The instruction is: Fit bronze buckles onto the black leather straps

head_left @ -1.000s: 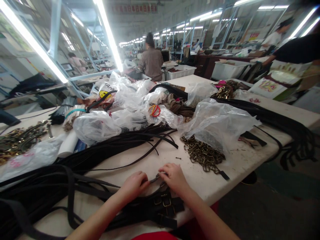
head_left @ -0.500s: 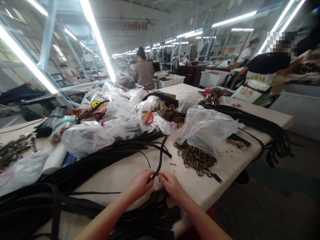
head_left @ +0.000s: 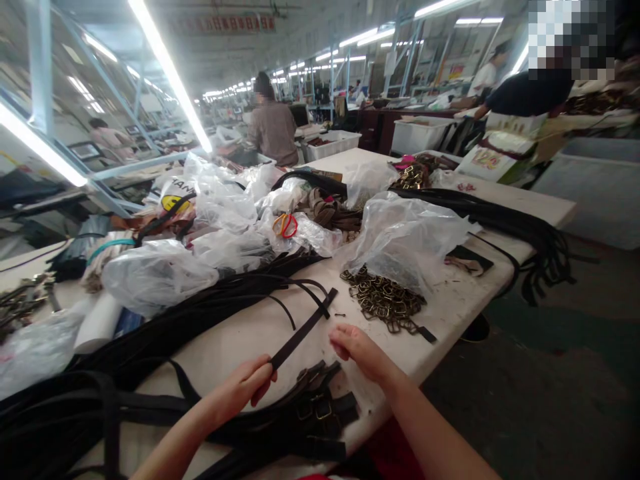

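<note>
A black flat strap [head_left: 303,331] is gripped by my left hand [head_left: 250,381], with its free end pointing up and away over the table. My right hand [head_left: 361,350] hovers to the right, apart from the strap, its fingers curled in and nothing showing between them. Just beyond it lies a heap of brass-coloured metal buckles [head_left: 387,300], partly under a clear plastic bag [head_left: 407,230]. A small dark metal piece [head_left: 340,315] lies close to my right fingertips. Below my hands rest black straps with buckles fitted [head_left: 323,407].
A long bundle of black straps [head_left: 165,333] runs along the left of the table [head_left: 235,340]. Plastic bags [head_left: 160,273] and red-handled scissors [head_left: 287,227] lie behind. More straps [head_left: 530,233] hang over the right edge. A white bin [head_left: 590,193] and several people are further off.
My hands have parted: the left moved down and left with the strap, which is now stretched straight. My right hand left the strap and moved right and slightly up. The view shifted slightly.
</note>
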### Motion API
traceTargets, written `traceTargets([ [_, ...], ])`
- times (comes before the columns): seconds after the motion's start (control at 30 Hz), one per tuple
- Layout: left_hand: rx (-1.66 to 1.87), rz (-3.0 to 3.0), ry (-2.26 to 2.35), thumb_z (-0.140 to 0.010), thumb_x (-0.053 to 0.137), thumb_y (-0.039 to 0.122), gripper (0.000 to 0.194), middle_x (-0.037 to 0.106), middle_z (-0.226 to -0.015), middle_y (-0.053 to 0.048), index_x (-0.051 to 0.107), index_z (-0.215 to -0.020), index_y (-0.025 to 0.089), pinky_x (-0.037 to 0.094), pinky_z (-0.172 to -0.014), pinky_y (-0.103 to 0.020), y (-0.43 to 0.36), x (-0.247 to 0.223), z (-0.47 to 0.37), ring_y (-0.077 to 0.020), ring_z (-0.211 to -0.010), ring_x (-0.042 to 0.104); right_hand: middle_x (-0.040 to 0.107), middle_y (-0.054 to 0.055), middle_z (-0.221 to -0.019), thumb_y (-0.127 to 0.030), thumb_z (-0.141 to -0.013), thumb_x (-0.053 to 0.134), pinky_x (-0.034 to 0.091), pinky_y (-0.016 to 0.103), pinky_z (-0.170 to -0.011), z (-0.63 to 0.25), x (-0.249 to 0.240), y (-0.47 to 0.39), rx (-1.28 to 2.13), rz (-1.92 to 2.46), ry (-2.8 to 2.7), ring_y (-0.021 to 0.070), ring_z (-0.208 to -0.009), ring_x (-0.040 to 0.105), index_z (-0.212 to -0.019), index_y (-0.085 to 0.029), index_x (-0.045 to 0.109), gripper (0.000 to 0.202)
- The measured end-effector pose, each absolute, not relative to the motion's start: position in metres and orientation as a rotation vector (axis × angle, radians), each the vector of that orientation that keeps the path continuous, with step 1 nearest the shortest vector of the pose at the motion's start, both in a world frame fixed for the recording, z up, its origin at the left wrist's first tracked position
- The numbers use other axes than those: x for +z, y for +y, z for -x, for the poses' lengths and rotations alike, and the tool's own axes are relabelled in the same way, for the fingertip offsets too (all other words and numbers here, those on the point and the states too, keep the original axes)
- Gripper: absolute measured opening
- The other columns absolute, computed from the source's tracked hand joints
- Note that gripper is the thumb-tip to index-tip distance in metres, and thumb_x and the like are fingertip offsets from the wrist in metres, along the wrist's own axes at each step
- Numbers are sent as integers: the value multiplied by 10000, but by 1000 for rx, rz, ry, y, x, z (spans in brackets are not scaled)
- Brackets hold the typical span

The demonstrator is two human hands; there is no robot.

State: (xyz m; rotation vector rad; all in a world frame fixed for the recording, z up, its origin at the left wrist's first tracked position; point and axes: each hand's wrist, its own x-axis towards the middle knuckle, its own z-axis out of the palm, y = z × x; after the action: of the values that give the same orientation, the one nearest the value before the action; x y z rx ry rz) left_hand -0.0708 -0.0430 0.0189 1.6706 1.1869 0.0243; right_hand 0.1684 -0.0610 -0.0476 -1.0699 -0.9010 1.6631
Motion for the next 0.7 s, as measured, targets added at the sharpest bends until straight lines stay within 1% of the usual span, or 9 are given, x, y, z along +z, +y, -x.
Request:
traceTargets([
  [0.1,-12,-1711,1183,-835,259,469,377,374,-505,60,451,-703,173,345,-527,-218,-51,32,63,-105,-501,372,477,-36,-468,-514,-747,491,257,212,-458,-159,-43,-65,1748,1141,-1140,64,-430,368,-639,-148,527,384],
  [0.17,-90,-1736,1143,-836,255,494,400,420,-551,45,458,-706,175,353,-528,-211,-57,35,62,-108,-531,408,484,-37,-501,-531,-739,493,263,208,-465,-154,-43,-63,1748,1083,-1033,62,-445,370,-634,-156,502,389],
  [0.3,-274,-1938,1197,-846,263,446,381,549,-661,-2,517,-735,184,397,-606,-237,-52,20,81,-143,-628,514,405,-71,-511,-473,-685,577,240,194,-446,-153,-48,-56,1789,908,-584,51,-441,321,-610,-175,432,340],
  [0.37,-353,-2110,1350,-834,305,380,332,603,-774,-48,566,-790,180,409,-684,-289,-41,8,91,-190,-724,559,391,-71,-485,-411,-691,580,248,200,-448,-152,-51,-56,1713,978,-641,56,-438,326,-579,-171,436,301],
  [0.4,-353,-2180,1436,-822,328,355,315,614,-857,-78,582,-852,172,408,-732,-322,-36,4,92,-220,-794,569,396,-65,-470,-382,-704,566,261,206,-454,-150,-51,-57,1634,1058,-747,60,-439,339,-554,-166,445,289],
  [0.47,-216,-2265,1514,-809,360,346,349,582,-1043,-121,556,-1026,155,381,-838,-369,-30,1,83,-261,-959,539,432,-46,-461,-332,-727,535,296,215,-479,-142,-48,-61,1443,1230,-997,73,-456,384,-517,-157,473,280],
  [0.53,36,-2276,1401,-813,376,378,406,528,-1163,-109,491,-1144,172,350,-911,-354,-29,5,60,-245,-1070,480,511,-28,-530,-278,-735,521,333,216,-522,-133,-42,-67,1257,1326,-1203,92,-520,452,-576,-153,528,203],
  [0.6,233,-2226,1212,-817,386,373,361,543,-1143,-75,513,-1110,206,364,-905,-313,-32,12,33,-207,-1047,492,583,-14,-664,-227,-751,491,360,214,-578,-126,-35,-71,1114,1322,-1378,109,-622,510,-708,-166,571,110],
  [0.7,460,-2100,1133,-814,398,328,240,610,-954,-57,573,-912,195,412,-808,-289,-34,15,3,-183,-894,546,614,-12,-777,-229,-774,472,367,210,-607,-135,-27,-71,971,1335,-1675,120,-699,544,-852,-203,582,137],
])
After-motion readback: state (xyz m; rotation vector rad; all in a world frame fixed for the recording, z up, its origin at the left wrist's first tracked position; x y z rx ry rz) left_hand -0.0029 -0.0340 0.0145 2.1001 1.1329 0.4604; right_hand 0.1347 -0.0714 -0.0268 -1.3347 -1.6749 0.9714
